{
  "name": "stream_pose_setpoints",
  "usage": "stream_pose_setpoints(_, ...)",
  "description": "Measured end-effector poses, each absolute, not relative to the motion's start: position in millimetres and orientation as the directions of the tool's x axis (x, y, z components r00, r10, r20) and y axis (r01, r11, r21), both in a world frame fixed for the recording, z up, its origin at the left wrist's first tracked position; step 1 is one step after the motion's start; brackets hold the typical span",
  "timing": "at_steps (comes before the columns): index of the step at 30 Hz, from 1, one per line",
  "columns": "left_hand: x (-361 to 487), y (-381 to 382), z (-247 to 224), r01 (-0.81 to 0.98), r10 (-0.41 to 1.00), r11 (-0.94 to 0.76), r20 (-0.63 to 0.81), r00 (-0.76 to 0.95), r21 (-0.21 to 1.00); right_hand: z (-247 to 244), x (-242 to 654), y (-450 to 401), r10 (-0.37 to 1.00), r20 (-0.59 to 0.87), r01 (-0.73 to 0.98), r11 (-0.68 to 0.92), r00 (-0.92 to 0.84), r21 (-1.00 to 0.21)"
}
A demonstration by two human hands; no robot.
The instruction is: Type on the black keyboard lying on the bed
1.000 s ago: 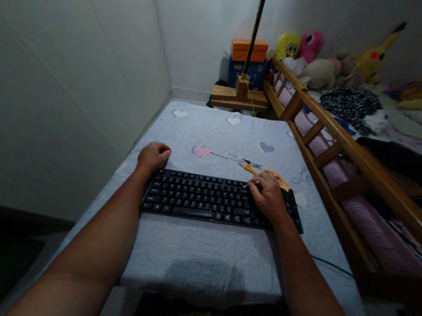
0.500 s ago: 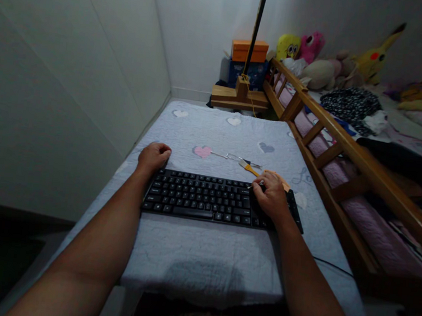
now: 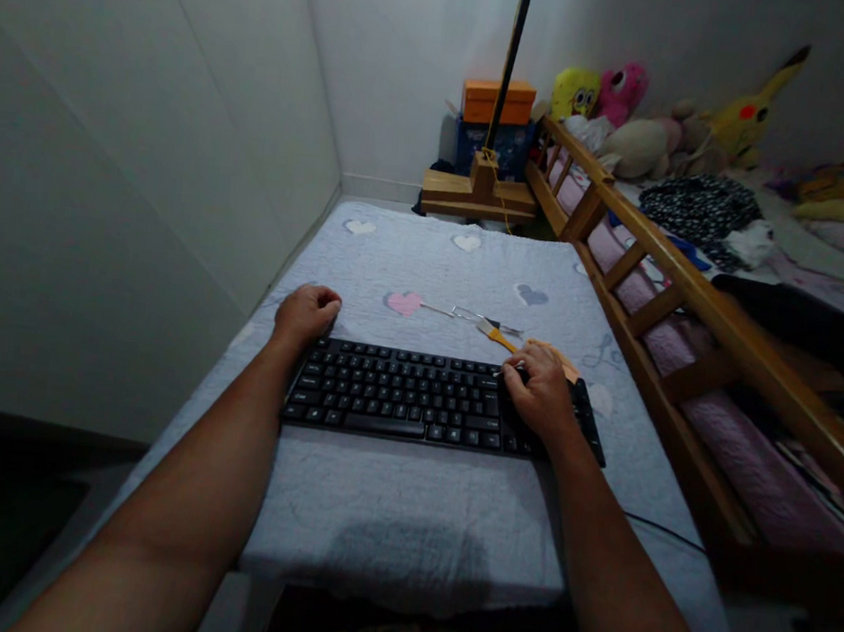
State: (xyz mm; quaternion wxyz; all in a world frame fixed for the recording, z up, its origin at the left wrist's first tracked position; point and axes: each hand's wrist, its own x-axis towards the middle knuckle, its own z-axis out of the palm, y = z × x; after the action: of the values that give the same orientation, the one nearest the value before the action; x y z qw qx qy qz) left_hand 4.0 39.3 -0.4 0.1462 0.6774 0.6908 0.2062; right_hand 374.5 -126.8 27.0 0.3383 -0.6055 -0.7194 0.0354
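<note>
A black keyboard lies on the pale blue quilted cloth. Near its upper left corner rests my left hand, fingers curled closed, with nothing visible in them. My right hand is over the keyboard's right part, its fingers pinched on a small thin white-tipped item that I cannot make out. Just beyond that hand lie a yellow-handled brush, an orange cloth partly hidden by the hand, and thin metal tools. A thin white stick lies left of them.
A wooden bed rail runs along the right side, with plush toys and clothes behind it. Past the far edge are an orange box and a wooden stand. A white panel is at left; a black cable trails right.
</note>
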Motion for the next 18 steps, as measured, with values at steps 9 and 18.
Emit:
stream_pose_setpoints(9,5.2,37.6,1.4,0.872,0.996,-0.008,0.078,-0.034,0.489,28.7,372.5,-126.6,0.896,0.439,0.833,0.295,-0.07,-0.468)
stream_pose_setpoints(18,3.9,38.1,0.0,0.866,0.996,-0.008,0.083,-0.039,0.501,25.7,376.7,-126.3,0.892,0.451,0.839,0.272,-0.035,-0.472)
